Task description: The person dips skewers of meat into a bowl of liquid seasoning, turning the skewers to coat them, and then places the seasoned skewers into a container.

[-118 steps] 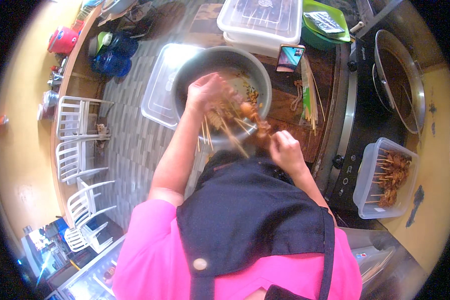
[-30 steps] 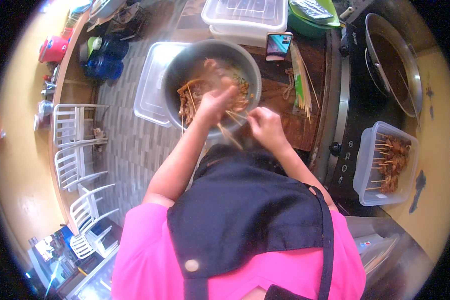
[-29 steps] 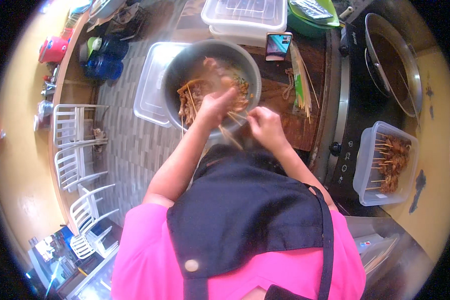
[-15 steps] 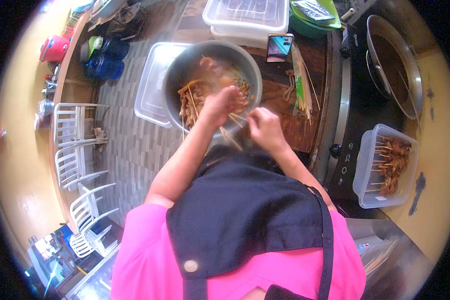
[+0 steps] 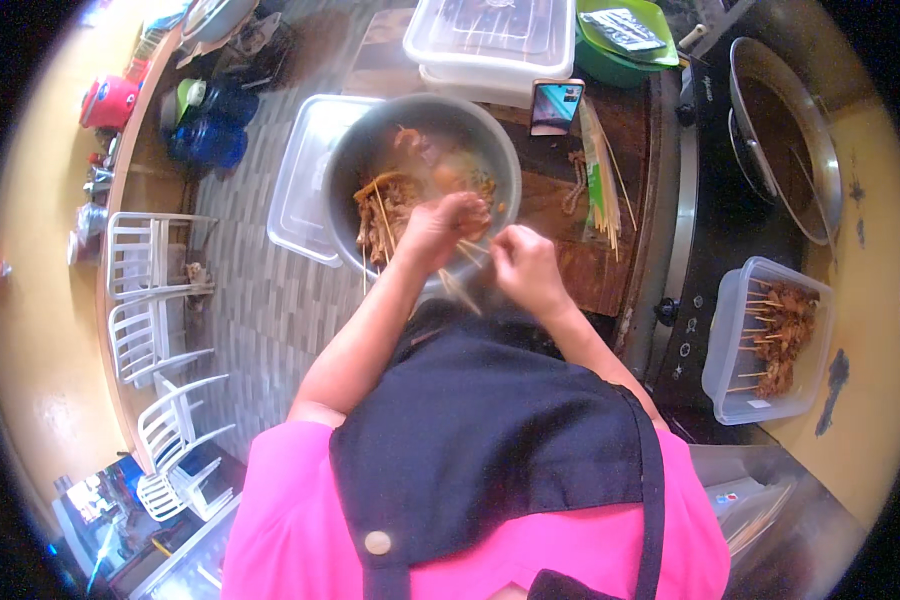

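Over the near right side of a large grey pot (image 5: pixel 494 140), my left hand (image 5: pixel 448 226) is closed with curled fingers on what looks like a brown piece of meat, mostly hidden by the fingers. Just right of it, at the pot's rim, my right hand (image 5: pixel 526 264) pinches a thin bamboo skewer that points toward my left hand. Skewered meat (image 5: pixel 378 212) leans against the pot's left inner side, with sticks poking over the rim. More bare stick ends (image 5: pixel 458 290) jut out at the near edge. Loose meat and cloudy liquid lie deeper in the pot.
Left of the pot lies a clear plastic lid (image 5: pixel 302 205). Beyond stand a phone (image 5: pixel 557 106), a lidded tub (image 5: pixel 490 38) and a green basin (image 5: pixel 660 22). A pack of skewers (image 5: pixel 599 180) lies right. The black stove holds a wok (image 5: pixel 820 200) and a container of skewered meat (image 5: pixel 730 345).
Both hands stay almost in place, with the left fingers curling slightly over the meat. The whole view has shifted a little, so things sit slightly lower in the picture.
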A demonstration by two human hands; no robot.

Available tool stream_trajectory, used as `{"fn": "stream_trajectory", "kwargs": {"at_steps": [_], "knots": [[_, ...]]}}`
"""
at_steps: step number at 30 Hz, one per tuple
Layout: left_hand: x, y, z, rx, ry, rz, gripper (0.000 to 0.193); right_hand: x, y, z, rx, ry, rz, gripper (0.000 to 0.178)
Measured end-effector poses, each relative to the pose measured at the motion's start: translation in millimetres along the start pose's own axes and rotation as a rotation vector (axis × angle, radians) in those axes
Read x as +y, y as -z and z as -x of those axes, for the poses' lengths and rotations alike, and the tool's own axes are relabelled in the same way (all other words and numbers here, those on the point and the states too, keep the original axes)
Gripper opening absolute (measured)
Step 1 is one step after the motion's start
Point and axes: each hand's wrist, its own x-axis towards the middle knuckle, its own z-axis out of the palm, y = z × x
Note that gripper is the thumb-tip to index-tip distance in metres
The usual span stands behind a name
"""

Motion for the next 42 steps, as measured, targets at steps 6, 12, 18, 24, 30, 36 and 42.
{"fn": "stream_trajectory", "kwargs": {"at_steps": [6,12,18,24,30,36,42], "knots": [[-6.0,7.7,-1.9,-0.032,-0.024,0.004,0.021,-1.8,-1.8,-1.5,-0.001,-0.016,-0.033,0.003],[-7.3,1.0,3.9,-0.029,-0.063,-0.001,0.023,-2.4,0.6,-1.1,-0.014,-0.019,-0.006,0.004],[0.9,8.9,-3.8,-0.068,-0.086,0.033,0.025,-1.3,10.5,3.6,-0.002,0.015,0.059,0.004],[3.6,-8.7,-13.3,-0.02,-0.292,-0.016,0.024,4.6,18.3,15.0,0.022,0.07,0.068,0.005],[-8.9,-23.3,-19.8,-0.013,-0.166,0.092,0.019,6.2,26.7,24.8,0.015,0.043,0.062,0.005],[-22.9,-35.5,-25.5,0.093,-0.145,-0.064,0.02,10.4,35.3,31.8,0.057,0.023,0.068,0.006],[-26.4,-42.1,-19.6,0.07,-0.157,-0.088,0.019,12.7,33.7,32.5,0.073,0.017,0.048,0.006]]}}
